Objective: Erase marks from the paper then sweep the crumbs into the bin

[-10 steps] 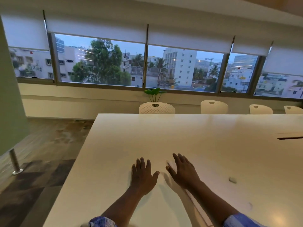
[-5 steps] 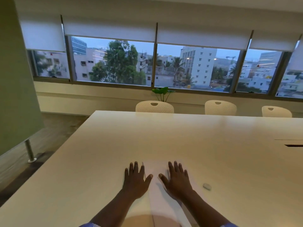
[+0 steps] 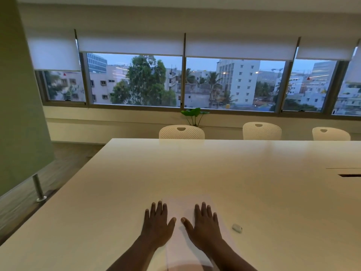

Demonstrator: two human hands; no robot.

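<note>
Seemingly blank paper (image 3: pixel 185 204) under flat hands.

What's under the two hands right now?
A white paper lies flat on the table. Both the left hand and right hand rest palm-down on it. Any marks beneath the palms are covered. The eraser lies apart, right of the paper.

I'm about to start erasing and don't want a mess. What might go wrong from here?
1. The eraser lies on the table off the paper, beside the right hand; lifting that hand to fetch it leaves only the left hand holding the sheet, which may slide or crease.
2. No bin is in view, so crumbs may end up on the table or floor.
</note>
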